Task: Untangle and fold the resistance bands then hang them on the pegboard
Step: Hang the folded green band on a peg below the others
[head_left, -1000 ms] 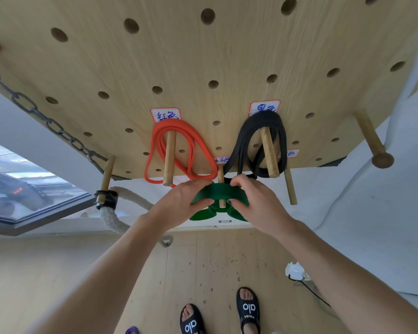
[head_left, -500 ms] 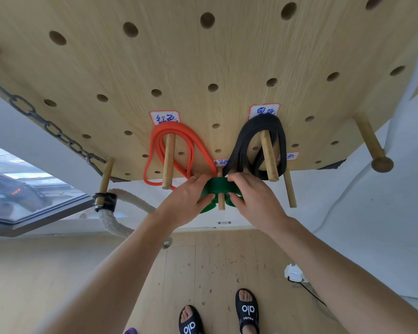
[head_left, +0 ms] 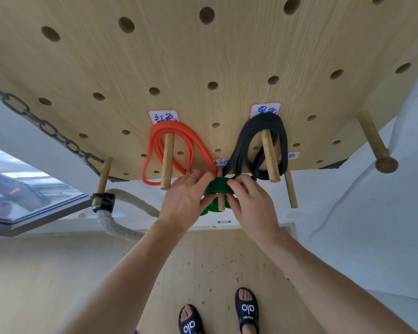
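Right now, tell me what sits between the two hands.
In the head view, the green band looped over a short peg, gripped by the left hand and right hand.

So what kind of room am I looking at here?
Probably a home gym or workout storage corner: a wooden pegboard holds folded orange and black resistance bands on labelled pegs, with a chain and thick rope hung at its left.

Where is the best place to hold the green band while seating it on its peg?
Probably grip the green band at its folded top, one hand from each side of the short peg, as the left hand and right hand do now; the loops hang below.
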`<state>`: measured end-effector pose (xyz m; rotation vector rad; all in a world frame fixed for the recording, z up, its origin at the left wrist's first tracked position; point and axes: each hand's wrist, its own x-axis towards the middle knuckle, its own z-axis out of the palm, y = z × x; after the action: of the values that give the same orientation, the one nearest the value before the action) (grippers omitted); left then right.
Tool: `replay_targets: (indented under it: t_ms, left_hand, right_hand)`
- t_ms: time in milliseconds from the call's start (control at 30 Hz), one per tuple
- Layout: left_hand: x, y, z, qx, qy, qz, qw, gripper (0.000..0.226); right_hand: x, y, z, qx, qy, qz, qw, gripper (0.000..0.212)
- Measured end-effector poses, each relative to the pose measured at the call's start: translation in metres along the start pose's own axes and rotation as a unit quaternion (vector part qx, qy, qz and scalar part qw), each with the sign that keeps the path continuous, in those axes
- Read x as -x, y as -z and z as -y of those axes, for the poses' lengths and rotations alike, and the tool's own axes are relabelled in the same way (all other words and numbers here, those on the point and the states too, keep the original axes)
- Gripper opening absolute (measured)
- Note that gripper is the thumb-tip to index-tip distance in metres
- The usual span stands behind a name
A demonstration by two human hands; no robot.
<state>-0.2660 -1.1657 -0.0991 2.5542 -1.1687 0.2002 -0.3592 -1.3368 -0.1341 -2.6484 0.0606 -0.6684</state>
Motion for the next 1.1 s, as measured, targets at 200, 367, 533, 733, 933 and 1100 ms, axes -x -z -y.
replay_targets:
  t_ms: [200,367,533,733,933,1100]
  left_hand:
    - [0.000,-0.002,0.003,-0.003,-0.008,-0.022,1.000,0.026]
    - [-0.007,-0.002,0.003,-0.013,-0.007,-0.032,0.999,0.023]
    - [-0.007,-0.001,0.003,0.012,-0.010,-0.019,1.000,0.023]
    - [-0.011,0.003,0.008,0.017,-0.023,-0.021,0.999,0.021]
    - [-0.011,-0.004,0.007,0.070,-0.009,0.006,0.998,0.022]
    - [-0.012,-0.002,0.009,0.076,-0.030,0.013,0.997,0.024]
  right_hand:
    - [0.001,-0.007,-0.001,-0.008,-0.008,-0.006,1.000,0.024]
    - [-0.004,-0.011,-0.001,-0.001,-0.004,-0.013,1.000,0.022]
    - [-0.003,-0.013,-0.005,-0.007,0.000,-0.017,1.000,0.021]
    - [-0.001,-0.015,-0.004,-0.027,-0.022,-0.017,0.999,0.021]
    - [-0.003,-0.013,-0.005,-0.044,-0.022,-0.021,0.999,0.020]
    - [-0.003,-0.009,-0.007,-0.084,-0.035,-0.010,0.996,0.020]
